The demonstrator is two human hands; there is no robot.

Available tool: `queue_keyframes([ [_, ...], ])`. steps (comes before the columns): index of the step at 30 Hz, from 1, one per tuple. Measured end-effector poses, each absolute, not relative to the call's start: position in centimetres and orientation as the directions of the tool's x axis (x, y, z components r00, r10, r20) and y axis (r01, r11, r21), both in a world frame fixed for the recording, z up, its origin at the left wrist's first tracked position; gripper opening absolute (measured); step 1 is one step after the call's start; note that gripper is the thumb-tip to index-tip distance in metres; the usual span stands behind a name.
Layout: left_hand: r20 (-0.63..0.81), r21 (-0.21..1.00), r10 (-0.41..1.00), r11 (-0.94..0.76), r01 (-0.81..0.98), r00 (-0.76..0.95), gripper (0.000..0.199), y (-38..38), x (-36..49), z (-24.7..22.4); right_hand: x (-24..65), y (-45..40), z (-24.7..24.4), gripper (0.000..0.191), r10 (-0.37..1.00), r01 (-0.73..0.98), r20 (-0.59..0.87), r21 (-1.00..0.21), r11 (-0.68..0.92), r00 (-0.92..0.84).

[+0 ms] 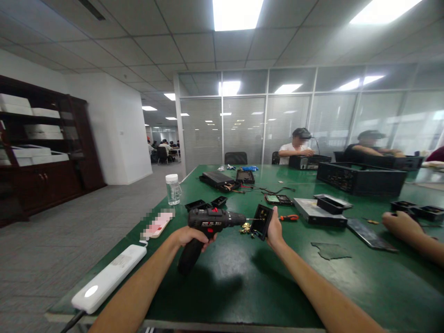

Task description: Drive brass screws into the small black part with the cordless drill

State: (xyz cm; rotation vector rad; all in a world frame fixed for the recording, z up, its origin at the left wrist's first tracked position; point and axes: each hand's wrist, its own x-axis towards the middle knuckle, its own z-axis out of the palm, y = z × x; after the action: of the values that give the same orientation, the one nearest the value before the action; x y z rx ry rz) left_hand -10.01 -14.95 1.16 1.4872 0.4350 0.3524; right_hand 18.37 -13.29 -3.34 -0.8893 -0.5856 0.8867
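My left hand (194, 237) is wrapped round the grip of a black cordless drill (211, 220) with red details. Its long thin bit points right, into the open side of a small black plastic box (261, 223). That box is tilted up in my right hand (274, 227), whose fingers are closed on its right edge. Brass-coloured pieces show inside the box. Below the bit, a small pile of brass-coloured parts (245, 227) lies on the green table (222, 296). Just behind my right hand lies a screwdriver with an orange and black handle (289, 218).
Left are a white power strip (111, 277), a phone (160, 225) and a clear bottle (173, 190). Small black trays (197, 205) lie behind the drill. A silver drive (319, 212) and black computer case (360, 178) stand right. A co-worker's hand (398, 225) reaches in from the right.
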Motion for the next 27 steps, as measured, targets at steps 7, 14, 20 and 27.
queue_keyframes([
  [7,-0.064,0.997,0.488,0.063,0.038,0.87,0.035,-14.6,-10.12,0.78,18.21,-13.65,-2.99,0.05,0.86,-0.44,0.063,-0.838,0.321,0.506],
  [14,-0.064,0.997,0.471,0.07,0.035,0.88,0.034,-14.66,-10.11,0.96,18.31,-13.47,-3.23,0.049,0.86,-0.444,0.077,-0.831,0.335,0.505],
  [20,-0.06,0.997,0.474,0.069,0.03,0.879,0.035,-14.75,-10.12,0.97,18.29,-13.68,-3.06,0.049,0.855,-0.427,0.082,-0.84,0.336,0.513],
  [27,-0.052,0.998,0.477,0.058,0.028,0.877,0.034,-14.7,-10.11,1.0,18.27,-13.49,-3.17,0.049,0.853,-0.42,0.094,-0.839,0.346,0.514],
])
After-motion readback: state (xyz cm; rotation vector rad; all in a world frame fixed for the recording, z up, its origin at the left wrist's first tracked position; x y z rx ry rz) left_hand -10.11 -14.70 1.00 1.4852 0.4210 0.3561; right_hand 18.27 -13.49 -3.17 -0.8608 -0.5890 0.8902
